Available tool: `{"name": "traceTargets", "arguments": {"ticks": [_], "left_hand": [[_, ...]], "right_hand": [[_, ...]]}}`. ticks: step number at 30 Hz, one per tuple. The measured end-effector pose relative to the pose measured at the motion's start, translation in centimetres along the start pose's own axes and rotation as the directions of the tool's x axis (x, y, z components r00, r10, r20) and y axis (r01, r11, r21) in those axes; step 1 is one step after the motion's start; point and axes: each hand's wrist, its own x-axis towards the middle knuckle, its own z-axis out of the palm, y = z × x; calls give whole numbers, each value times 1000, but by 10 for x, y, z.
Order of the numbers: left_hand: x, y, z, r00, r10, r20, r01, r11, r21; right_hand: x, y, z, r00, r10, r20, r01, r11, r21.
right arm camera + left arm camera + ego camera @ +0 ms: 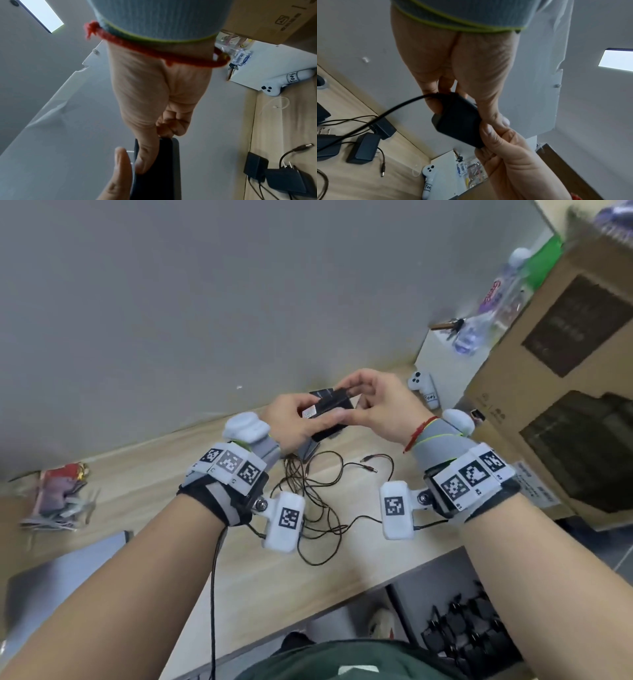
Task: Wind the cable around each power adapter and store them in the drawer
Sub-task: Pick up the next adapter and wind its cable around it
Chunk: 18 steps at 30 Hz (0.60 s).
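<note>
Adapter (pixel 331 409) horiz. betw. both hands

White game controller (pixel 424 387), cardboard box (pixel 561 378), plastic bottle (pixel 493 302) on desk (pixel 144 484).

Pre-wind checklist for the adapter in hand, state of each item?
1. Left hand grips held adapter: ok.
2. Right hand pinches its other end: ok.
3. Its cable hangs free, not yet wound: ok.
4. Loose cables on desk untangled: not ok, they cross.
5. Other adapters within reach on desk: ok.
6. Drawer open: cannot tell.
</note>
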Motion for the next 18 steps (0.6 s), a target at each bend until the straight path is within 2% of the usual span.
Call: {"name": "traceTargets", "arguments": {"ticks": [4,8,11,15,18], "left_hand": [[-10,22,-4,997,55,-62,-56,998,-11],[-20,35,-4,984,99,-148,-107,993,-49],[-30,49,-5,966,103,-235,-137,982,-132],[-36,72,-9,966,66,-251,-135,955,-266],[-41,83,-14,966,66,-248,-131,959,-252]], "right_hand": [[-9,-16,0,995,-72,-72,74,997,34],[-15,-22,5,995,-37,-92,36,999,-6],[-24,-24,13,998,-25,63,26,999,-19],[-33,-16,40,939,74,337,12,969,-246],[-36,-18,49,921,100,375,32,943,-331]]}}
